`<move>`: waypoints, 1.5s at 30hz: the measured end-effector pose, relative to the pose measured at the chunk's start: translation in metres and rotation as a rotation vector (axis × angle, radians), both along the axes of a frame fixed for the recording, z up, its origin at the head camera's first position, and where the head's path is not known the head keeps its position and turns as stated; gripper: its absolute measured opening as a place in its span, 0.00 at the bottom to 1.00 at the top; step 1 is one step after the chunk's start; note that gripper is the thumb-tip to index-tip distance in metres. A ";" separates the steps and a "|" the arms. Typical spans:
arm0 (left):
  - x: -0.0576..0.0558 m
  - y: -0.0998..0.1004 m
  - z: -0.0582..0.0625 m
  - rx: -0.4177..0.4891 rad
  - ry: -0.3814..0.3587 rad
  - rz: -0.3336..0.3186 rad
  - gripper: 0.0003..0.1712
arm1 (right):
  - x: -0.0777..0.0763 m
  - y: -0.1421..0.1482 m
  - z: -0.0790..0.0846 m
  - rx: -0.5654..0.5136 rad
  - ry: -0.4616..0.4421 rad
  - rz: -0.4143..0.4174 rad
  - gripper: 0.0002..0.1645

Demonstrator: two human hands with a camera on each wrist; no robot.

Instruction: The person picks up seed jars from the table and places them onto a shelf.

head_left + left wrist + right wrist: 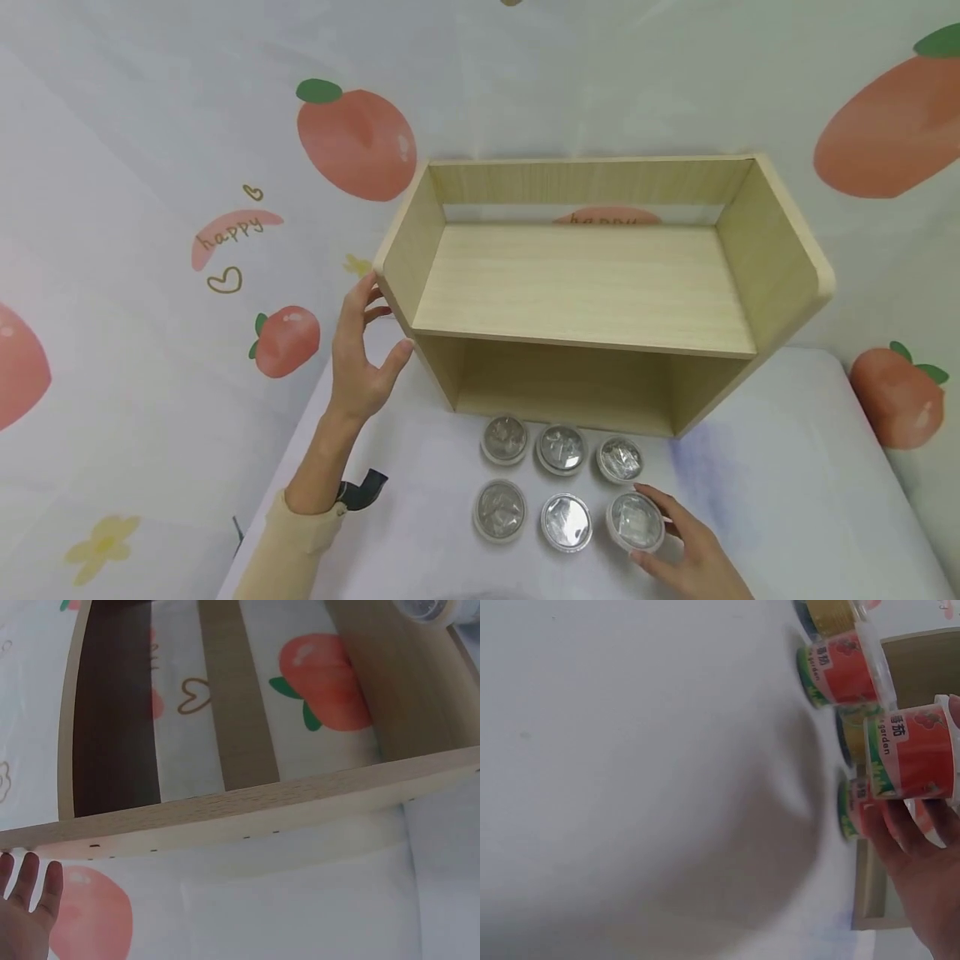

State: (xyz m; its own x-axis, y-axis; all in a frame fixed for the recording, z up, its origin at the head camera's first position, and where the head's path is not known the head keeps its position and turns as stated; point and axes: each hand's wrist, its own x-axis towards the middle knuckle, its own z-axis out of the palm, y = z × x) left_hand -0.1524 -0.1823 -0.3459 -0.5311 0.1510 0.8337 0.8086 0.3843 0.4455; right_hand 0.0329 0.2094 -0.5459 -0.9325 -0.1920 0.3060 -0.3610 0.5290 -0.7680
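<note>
My right hand (693, 546) holds a small tub with a clear lid (635, 522) between thumb and fingers, at the near right of two rows of similar tubs. In the right wrist view this tub (913, 754) has a red and green label with tomato pictures and seems slightly raised off the table. My left hand (362, 367) is at the left side panel of a two-tier wooden shelf (585, 283). Its fingertips (52, 876) touch or nearly touch the panel's edge; the thumb is spread and the hand holds nothing.
Several other lidded tubs stand before the shelf: a near silver-topped one (567, 523), a near-left one (500, 511) and a back row (561, 448). Some labels are yellow. A fruit-printed cloth (150, 167) hangs behind the white table (795, 500).
</note>
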 end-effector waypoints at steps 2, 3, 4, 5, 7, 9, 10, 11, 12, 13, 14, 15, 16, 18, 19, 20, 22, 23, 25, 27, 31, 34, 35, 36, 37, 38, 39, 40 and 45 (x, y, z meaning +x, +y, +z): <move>-0.005 -0.003 -0.004 0.014 -0.009 -0.008 0.46 | 0.000 0.000 0.005 -0.038 -0.030 0.015 0.50; -0.008 -0.004 -0.006 0.019 -0.015 -0.008 0.47 | -0.001 0.000 0.007 -0.057 -0.048 0.019 0.49; -0.011 -0.005 -0.007 0.025 -0.022 -0.009 0.47 | -0.001 0.000 0.010 -0.077 -0.066 0.024 0.49; -0.013 -0.007 -0.007 0.031 -0.031 -0.015 0.46 | -0.002 0.001 0.013 -0.097 -0.083 0.028 0.48; -0.016 -0.008 -0.006 0.042 -0.049 -0.027 0.43 | -0.004 0.002 0.020 -0.129 -0.099 0.045 0.48; -0.018 -0.009 -0.004 0.043 -0.064 -0.033 0.41 | -0.006 0.004 0.026 -0.148 -0.110 0.057 0.47; -0.019 -0.009 -0.003 0.043 -0.072 -0.039 0.41 | -0.007 0.005 0.029 -0.156 -0.113 0.064 0.47; -0.020 -0.009 -0.001 0.045 -0.082 -0.047 0.41 | -0.008 0.006 0.032 -0.164 -0.115 0.071 0.47; -0.020 -0.009 0.001 0.054 -0.094 -0.056 0.41 | -0.009 0.008 0.035 -0.176 -0.118 0.076 0.46; -0.021 -0.008 0.003 0.065 -0.107 -0.063 0.40 | -0.010 0.008 0.037 -0.180 -0.119 0.073 0.46; -0.021 -0.007 0.005 0.077 -0.118 -0.072 0.39 | -0.011 0.009 0.040 -0.187 -0.117 0.073 0.47; -0.022 -0.006 0.007 0.086 -0.129 -0.079 0.38 | -0.012 0.010 0.042 -0.194 -0.114 0.072 0.47; -0.022 -0.005 0.009 0.092 -0.138 -0.084 0.37 | -0.014 0.010 0.044 -0.200 -0.108 0.072 0.47; -0.021 -0.002 0.014 0.102 -0.147 -0.089 0.35 | -0.016 0.011 0.048 -0.211 -0.092 0.076 0.49; -0.020 0.000 0.018 0.101 -0.149 -0.087 0.34 | -0.017 0.011 0.049 -0.210 -0.081 0.079 0.49; -0.018 0.002 0.021 0.095 -0.149 -0.083 0.33 | -0.018 0.011 0.051 -0.214 -0.073 0.086 0.50; -0.014 0.006 0.029 0.081 -0.146 -0.071 0.31 | -0.020 0.011 0.054 -0.217 -0.059 0.099 0.51; -0.012 0.008 0.033 0.074 -0.145 -0.065 0.31 | -0.021 0.011 0.055 -0.219 -0.054 0.108 0.51; -0.010 0.011 0.038 0.069 -0.148 -0.054 0.29 | -0.023 0.011 0.060 -0.218 -0.044 0.123 0.51; -0.010 0.012 0.041 0.072 -0.149 -0.050 0.28 | -0.025 0.011 0.065 -0.213 -0.040 0.137 0.51; -0.013 0.013 0.042 0.106 -0.159 -0.071 0.26 | -0.030 0.011 0.076 -0.206 -0.039 0.166 0.51; -0.016 0.013 0.042 0.120 -0.163 -0.090 0.24 | -0.033 0.010 0.085 -0.204 -0.029 0.180 0.51; -0.016 0.013 0.043 0.122 -0.165 -0.095 0.24 | -0.034 0.009 0.088 -0.202 -0.026 0.182 0.51; -0.017 0.013 0.044 0.125 -0.170 -0.102 0.23 | -0.034 0.008 0.091 -0.201 -0.015 0.185 0.52; -0.018 0.013 0.045 0.129 -0.178 -0.112 0.23 | -0.035 0.008 0.094 -0.201 -0.002 0.190 0.52; -0.018 0.013 0.045 0.134 -0.186 -0.121 0.23 | -0.036 0.008 0.098 -0.193 -0.003 0.191 0.52; -0.019 0.013 0.046 0.135 -0.196 -0.129 0.23 | -0.037 0.007 0.101 -0.191 0.001 0.194 0.52; -0.020 0.013 0.047 0.136 -0.206 -0.136 0.22 | -0.039 0.007 0.104 -0.183 0.000 0.196 0.52; -0.022 0.013 0.049 0.132 -0.248 -0.144 0.21 | -0.045 0.008 0.117 -0.161 -0.026 0.214 0.51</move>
